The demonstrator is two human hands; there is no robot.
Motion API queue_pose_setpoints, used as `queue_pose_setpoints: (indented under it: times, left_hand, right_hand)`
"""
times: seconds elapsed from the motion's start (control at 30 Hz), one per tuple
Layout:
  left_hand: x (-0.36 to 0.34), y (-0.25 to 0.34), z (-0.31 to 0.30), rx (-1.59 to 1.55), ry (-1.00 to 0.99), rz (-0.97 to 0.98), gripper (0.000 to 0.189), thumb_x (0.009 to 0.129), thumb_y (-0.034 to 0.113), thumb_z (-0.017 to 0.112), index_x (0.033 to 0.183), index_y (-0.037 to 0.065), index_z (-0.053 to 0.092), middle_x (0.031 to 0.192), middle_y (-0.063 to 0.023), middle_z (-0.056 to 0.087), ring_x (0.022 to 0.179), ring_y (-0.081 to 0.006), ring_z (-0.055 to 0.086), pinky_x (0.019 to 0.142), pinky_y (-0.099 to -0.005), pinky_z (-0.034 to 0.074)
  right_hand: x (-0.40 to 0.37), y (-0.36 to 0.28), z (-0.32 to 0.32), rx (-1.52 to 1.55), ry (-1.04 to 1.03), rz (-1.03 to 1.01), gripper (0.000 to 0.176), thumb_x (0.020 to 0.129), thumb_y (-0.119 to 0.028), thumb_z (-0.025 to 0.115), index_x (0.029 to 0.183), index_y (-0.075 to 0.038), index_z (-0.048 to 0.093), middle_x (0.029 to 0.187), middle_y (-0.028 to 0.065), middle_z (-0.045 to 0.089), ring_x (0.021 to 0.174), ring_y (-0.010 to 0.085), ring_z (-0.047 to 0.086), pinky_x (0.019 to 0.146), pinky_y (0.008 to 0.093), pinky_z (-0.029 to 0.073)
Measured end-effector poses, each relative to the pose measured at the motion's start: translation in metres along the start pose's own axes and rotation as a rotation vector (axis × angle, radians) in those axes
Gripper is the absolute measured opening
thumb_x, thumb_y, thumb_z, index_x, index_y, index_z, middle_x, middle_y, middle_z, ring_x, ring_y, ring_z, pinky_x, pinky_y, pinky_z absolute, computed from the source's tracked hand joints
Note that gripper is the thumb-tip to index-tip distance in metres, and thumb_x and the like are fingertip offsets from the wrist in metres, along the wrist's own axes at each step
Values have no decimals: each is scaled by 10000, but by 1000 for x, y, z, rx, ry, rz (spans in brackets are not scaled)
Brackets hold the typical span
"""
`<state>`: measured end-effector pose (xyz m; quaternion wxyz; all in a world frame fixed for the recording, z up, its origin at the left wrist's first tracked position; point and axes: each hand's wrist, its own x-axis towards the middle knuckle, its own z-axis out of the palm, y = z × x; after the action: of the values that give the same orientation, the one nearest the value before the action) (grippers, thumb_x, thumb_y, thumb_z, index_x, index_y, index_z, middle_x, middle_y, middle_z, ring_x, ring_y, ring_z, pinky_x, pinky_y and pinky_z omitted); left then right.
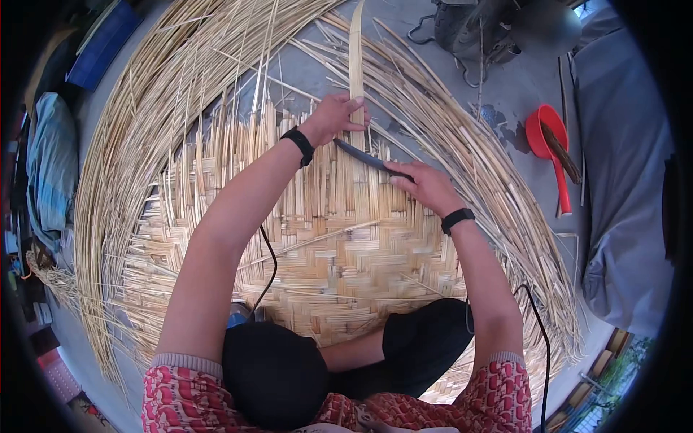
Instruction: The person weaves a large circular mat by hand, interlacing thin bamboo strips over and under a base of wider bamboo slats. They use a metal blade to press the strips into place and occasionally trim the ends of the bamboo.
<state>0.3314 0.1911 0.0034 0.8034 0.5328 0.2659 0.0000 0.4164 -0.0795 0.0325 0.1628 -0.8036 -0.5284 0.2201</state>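
My left hand [337,115] is closed around a wide, pale split strip [356,50] that runs away from me toward the top of the view. In my right hand [431,187] is a dark curved knife [372,160], gripped at its near end. The blade slants up and left, its tip close below my left hand. Both hands are above the far edge of a woven mat [339,252], where many unwoven strip ends [296,166] stick out. Whether the blade touches the strip cannot be made out.
Long bundles of thin strips [123,137] curve along the left, and more strips [476,159] lie on the right. A red ladle [538,137] with a brown stick in it lies on the grey floor. Grey cloth [624,180] is at far right; black cables hang beside my arms.
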Motion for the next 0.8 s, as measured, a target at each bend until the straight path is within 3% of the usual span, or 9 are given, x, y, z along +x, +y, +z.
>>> queue_pose_setpoints:
  times: [0.07, 0.17, 0.3, 0.43, 0.53, 0.63, 0.7, 0.73, 0.8]
  left_hand:
    - [1, -15, 3, 22, 51, 43, 251, 1035, 252, 545, 1077, 16, 620, 985, -70, 674, 933, -198, 680, 836, -347, 604]
    - [-20, -23, 23, 54, 229, 153, 231, 1025, 221, 560, 1050, 3, 634, 876, -54, 671, 824, -156, 683, 730, -299, 593]
    - [-122, -8, 82, 111, 52, 166, 250, 1020, 240, 566, 1017, 6, 656, 849, -62, 678, 752, -118, 671, 588, -254, 558]
    - [-232, -7, 34, 121, 38, -93, 247, 1028, 241, 552, 1008, 21, 662, 858, -55, 713, 721, -108, 668, 513, -221, 494]
    - [-318, -62, -43, 248, 60, 2, 230, 1013, 204, 582, 993, -2, 681, 853, -48, 722, 743, -113, 661, 622, -296, 537]
    - [-407, -77, -83, 1044, 231, 232, 149, 964, 168, 628, 1000, 48, 707, 839, -101, 713, 760, -215, 682, 687, -348, 539]
    - [-459, -92, -96, 1367, 429, 408, 127, 902, 156, 623, 972, 78, 695, 825, -125, 690, 746, -347, 650, 635, -427, 518]
    - [-482, -93, -100, 1589, 406, 277, 124, 864, 140, 632, 972, 113, 685, 808, -79, 683, 778, -287, 650, 719, -407, 515]
    - [-514, -97, -104, 1769, 357, 412, 158, 829, 129, 639, 982, 147, 676, 818, -24, 671, 844, -220, 636, 884, -414, 482]
  right_hand:
    - [6, 3, 3, 153, -113, 102, 369, 965, -393, 600, 1325, -314, 625, 1083, 93, 689, 975, 287, 667, 842, 394, 517]
    - [16, 28, 19, 316, -119, 35, 375, 980, -410, 586, 1333, -290, 624, 1208, 93, 689, 1055, 287, 662, 921, 367, 497]
    - [14, 4, -5, 201, -273, 153, 394, 981, -399, 593, 1361, -294, 596, 1282, 87, 659, 1121, 301, 636, 969, 354, 482]
    - [-19, -32, -47, -165, -85, 17, 390, 933, -351, 644, 1320, -306, 626, 1052, 129, 684, 967, 316, 667, 842, 408, 531]
    - [-75, -82, -63, -436, 201, -66, 374, 872, -320, 696, 1242, -276, 667, 817, 76, 590, 716, 280, 650, 594, 410, 525]
    - [-130, -132, -26, -323, 89, 23, 421, 857, -287, 721, 1271, -258, 654, 865, 98, 589, 783, 297, 633, 691, 419, 527]
    - [-157, -159, 18, -150, -21, -175, 408, 828, -287, 748, 1225, -219, 680, 894, 89, 596, 850, 284, 625, 741, 404, 529]
    - [-161, -178, 34, -164, 2, -374, 474, 788, -298, 778, 1233, -178, 668, 1028, 98, 617, 1013, 280, 593, 865, 402, 500]
    - [-160, -252, 38, -192, 223, -654, 500, 787, -354, 763, 1230, -146, 661, 1171, 102, 611, 1138, 277, 548, 935, 397, 469]
